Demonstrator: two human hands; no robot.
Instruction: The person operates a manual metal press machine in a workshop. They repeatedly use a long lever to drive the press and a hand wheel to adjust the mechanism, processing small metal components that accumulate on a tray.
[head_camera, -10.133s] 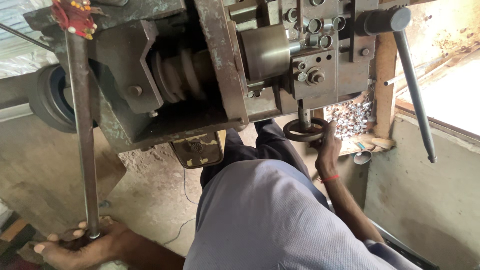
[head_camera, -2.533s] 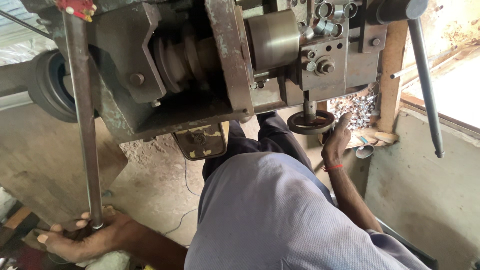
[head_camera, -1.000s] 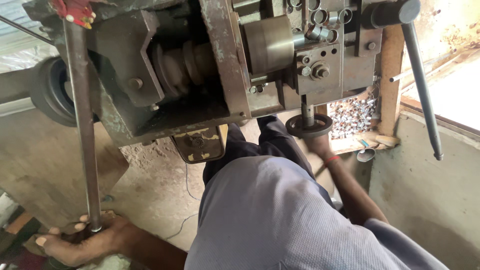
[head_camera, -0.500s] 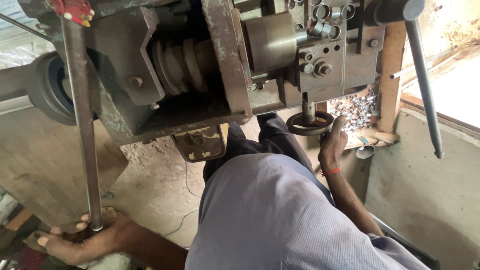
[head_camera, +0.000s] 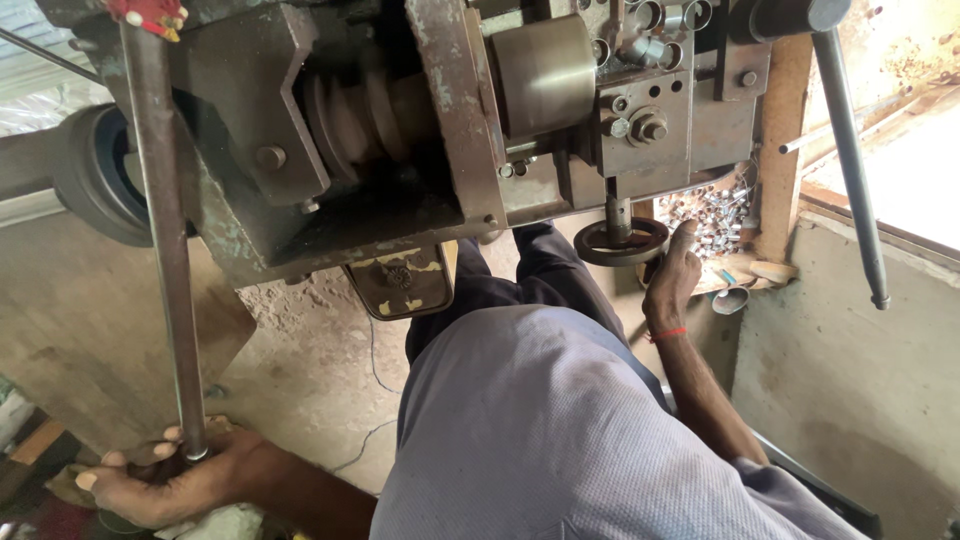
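Handwheel (head_camera: 621, 241), a small dark ring under the machine (head_camera: 400, 130) at centre right, is being touched at its right rim by the right hand (head_camera: 672, 280), fingers loosely curled. Far left, the long steel lever (head_camera: 160, 230) is being gripped at its lower end by the left hand (head_camera: 165, 478). A yellow-and-black plate (head_camera: 402, 280) is hanging beneath the machine.

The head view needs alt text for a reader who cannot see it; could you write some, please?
Seen from above, a person's left hand grips the lower end of a long steel lever while the right hand touches a small black handwheel under a grimy metal machine.
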